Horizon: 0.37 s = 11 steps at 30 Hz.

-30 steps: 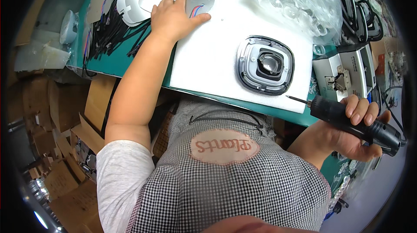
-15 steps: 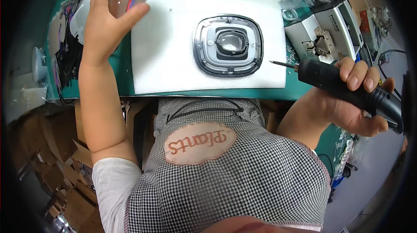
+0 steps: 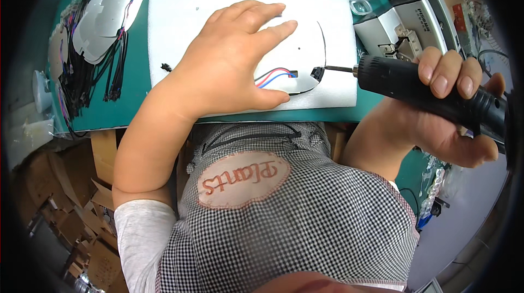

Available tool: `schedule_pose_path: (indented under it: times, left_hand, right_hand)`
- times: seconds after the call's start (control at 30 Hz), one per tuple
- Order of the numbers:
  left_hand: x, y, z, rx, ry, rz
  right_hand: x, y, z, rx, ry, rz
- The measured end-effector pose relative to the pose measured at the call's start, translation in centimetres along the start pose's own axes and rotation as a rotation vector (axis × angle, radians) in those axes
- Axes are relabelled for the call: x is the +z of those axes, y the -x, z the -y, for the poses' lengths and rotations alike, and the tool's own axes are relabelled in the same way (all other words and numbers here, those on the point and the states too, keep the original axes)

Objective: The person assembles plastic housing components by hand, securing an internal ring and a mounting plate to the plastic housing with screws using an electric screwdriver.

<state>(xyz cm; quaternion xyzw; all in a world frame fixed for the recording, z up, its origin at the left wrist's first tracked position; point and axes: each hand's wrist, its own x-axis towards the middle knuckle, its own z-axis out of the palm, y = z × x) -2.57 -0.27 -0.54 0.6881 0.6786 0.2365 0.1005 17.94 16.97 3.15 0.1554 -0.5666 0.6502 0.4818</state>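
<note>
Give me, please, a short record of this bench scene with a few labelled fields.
Left hand: flat on a white panel, fingers spread
Right hand: gripping a black electric screwdriver
Screwdriver bit: at the panel's edge by a small black connector
Wires: red and blue, running under the left hand
Surface: white foam sheet on a green bench
Left side: stack of white panels with cables
</note>
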Motion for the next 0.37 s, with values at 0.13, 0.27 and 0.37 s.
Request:
schedule_pose_path:
  times: [0.13, 0.27, 0.37]
  left_hand:
    - [0.7, -0.3, -0.1, -0.018, -0.001, 0.019]
    - [0.7, -0.4, -0.2, -0.027, -0.025, 0.034]
    - [0.9, -0.6, -0.3, -0.034, -0.014, 0.041]
  right_hand:
    - [0.0, 0.2, -1.0, -0.011, 0.021, -0.004]
    - [0.3, 0.3, -2.2, -0.023, -0.015, -0.036]
    - [0.4, 0.3, -2.5, -0.018, -0.002, -0.053]
